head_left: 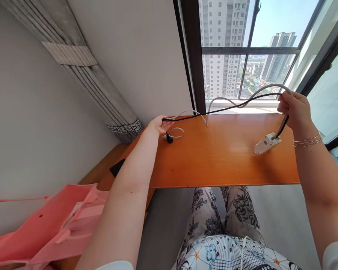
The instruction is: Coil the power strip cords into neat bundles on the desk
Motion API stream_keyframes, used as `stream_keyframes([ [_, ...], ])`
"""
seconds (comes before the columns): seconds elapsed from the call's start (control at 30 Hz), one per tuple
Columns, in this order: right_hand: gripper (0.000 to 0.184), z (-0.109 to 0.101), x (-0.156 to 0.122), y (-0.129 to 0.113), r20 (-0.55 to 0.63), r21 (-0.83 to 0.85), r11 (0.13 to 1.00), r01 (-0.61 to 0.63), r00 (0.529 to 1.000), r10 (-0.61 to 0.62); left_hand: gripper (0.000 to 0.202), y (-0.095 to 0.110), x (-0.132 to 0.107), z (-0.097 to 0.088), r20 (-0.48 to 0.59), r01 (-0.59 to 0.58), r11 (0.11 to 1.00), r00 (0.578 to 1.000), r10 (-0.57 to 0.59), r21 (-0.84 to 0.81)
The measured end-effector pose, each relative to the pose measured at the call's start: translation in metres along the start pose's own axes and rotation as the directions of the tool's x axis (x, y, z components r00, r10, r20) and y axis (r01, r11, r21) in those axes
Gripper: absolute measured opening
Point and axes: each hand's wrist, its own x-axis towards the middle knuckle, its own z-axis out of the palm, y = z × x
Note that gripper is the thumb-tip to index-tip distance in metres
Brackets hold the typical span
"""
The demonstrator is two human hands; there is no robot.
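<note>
My left hand [159, 124] pinches a thin black cable [214, 111] together with a white cable [228, 100] above the far left of the orange wooden table [214, 157]. A small black plug [168, 138] dangles just below that hand. My right hand [295, 108] is closed around both cables at the far right, so they run stretched between my hands. From the right hand the cables drop to a white power strip [267, 143] lying on the table.
A window [248, 48] with dark frames stands behind the table. A grey curtain [101, 90] hangs along the left wall. A pink bag [50, 225] lies at the lower left, and a dark phone-like slab [117, 167] rests near the table's left edge.
</note>
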Motion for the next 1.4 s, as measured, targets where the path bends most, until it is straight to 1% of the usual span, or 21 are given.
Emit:
stream_keyframes([
  [0.1,0.04,0.006,0.012,-0.015,-0.091,0.081,0.997,0.017,0.996,-0.01,0.009,-0.02,-0.001,-0.001,-0.005,0.124,0.96,0.992,-0.127,0.252],
  [0.2,0.046,0.015,0.018,-0.029,-0.12,0.145,0.989,-0.019,0.992,0.037,0.018,-0.031,-0.003,0.001,-0.055,0.207,0.77,0.974,-0.219,0.604],
  [0.23,0.047,0.019,0.018,-0.033,-0.111,0.156,0.987,-0.032,0.993,0.05,0.024,-0.033,-0.005,0.004,-0.096,0.198,0.685,0.978,-0.185,0.701],
  [0.3,0.046,0.029,0.017,-0.041,-0.065,0.154,0.987,-0.039,0.997,0.05,0.033,-0.034,-0.011,0.016,-0.112,0.082,0.572,0.994,0.017,0.816],
  [0.37,0.043,0.042,0.013,-0.047,0.008,0.138,0.99,-0.032,0.999,0.031,0.036,-0.033,-0.023,0.036,0.03,-0.18,0.519,0.958,0.285,0.835],
  [0.4,0.041,0.048,0.011,-0.05,0.047,0.14,0.99,-0.021,0.999,0.015,0.036,-0.032,-0.032,0.049,0.166,-0.327,0.479,0.923,0.348,0.815],
  [0.43,0.038,0.055,0.01,-0.052,0.084,0.151,0.989,-0.009,0.996,-0.003,0.039,-0.031,-0.041,0.064,0.328,-0.472,0.456,0.873,0.361,0.755],
  [0.47,0.035,0.061,0.009,-0.054,0.121,0.172,0.985,0.004,0.992,-0.025,0.043,-0.03,-0.052,0.078,0.518,-0.608,0.462,0.793,0.32,0.646],
  [0.53,0.03,0.07,0.008,-0.057,0.183,0.221,0.975,0.028,0.981,-0.07,0.062,-0.028,-0.075,0.107,0.823,-0.732,0.596,0.533,0.199,0.329],
  [0.6,0.031,0.077,0.01,-0.058,0.202,0.253,0.966,0.041,0.975,-0.095,0.072,-0.029,-0.096,0.13,0.919,-0.679,0.723,0.355,0.17,0.128],
  [0.63,0.032,0.079,0.012,-0.058,0.188,0.26,0.965,0.042,0.978,-0.094,0.073,-0.031,-0.104,0.138,0.942,-0.659,0.747,0.299,0.151,0.089],
  [0.7,0.034,0.081,0.015,-0.057,0.121,0.266,0.963,0.047,0.989,-0.082,0.067,-0.036,-0.115,0.147,0.966,-0.624,0.776,0.245,0.083,0.092],
  [0.8,0.033,0.077,0.019,-0.055,0.056,0.237,0.97,0.06,0.996,-0.075,0.046,-0.044,-0.117,0.143,0.964,-0.571,0.789,0.247,-0.095,0.224],
  [0.87,0.03,0.069,0.022,-0.054,0.013,0.237,0.97,0.058,0.998,-0.063,0.036,-0.046,-0.109,0.13,0.924,-0.565,0.732,0.266,-0.275,0.38],
  [0.93,0.029,0.056,0.027,-0.051,-0.086,0.285,0.957,0.052,0.996,-0.028,0.032,-0.042,-0.098,0.113,0.852,-0.564,0.64,0.328,-0.407,0.523],
  [0.97,0.029,0.049,0.029,-0.049,-0.127,0.311,0.949,0.05,0.992,-0.011,0.034,-0.037,-0.093,0.104,0.83,-0.544,0.627,0.383,-0.406,0.558],
  [1.0,0.028,0.042,0.032,-0.046,-0.149,0.326,0.944,0.044,0.989,0.005,0.038,-0.029,-0.088,0.097,0.822,-0.506,0.658,0.446,-0.355,0.558],
  [1.07,0.028,0.031,0.036,-0.037,-0.127,0.31,0.951,0.012,0.992,0.029,0.047,-0.007,-0.084,0.087,0.818,-0.425,0.811,0.564,-0.109,0.401],
  [1.17,0.028,0.03,0.035,-0.021,0.016,0.255,0.966,-0.05,0.999,0.047,0.044,0.041,-0.094,0.085,0.708,-0.432,0.896,0.665,0.238,0.105],
  [1.3,0.035,0.054,0.02,-0.006,0.182,0.247,0.965,-0.09,0.982,0.046,0.04,0.107,-0.128,0.102,0.645,-0.432,0.89,0.64,0.417,-0.147],
  [1.4,0.04,0.076,0.008,-0.004,0.262,0.196,0.976,-0.09,0.964,0.036,0.043,0.132,-0.156,0.121,0.605,-0.411,0.874,0.636,0.479,-0.26],
])
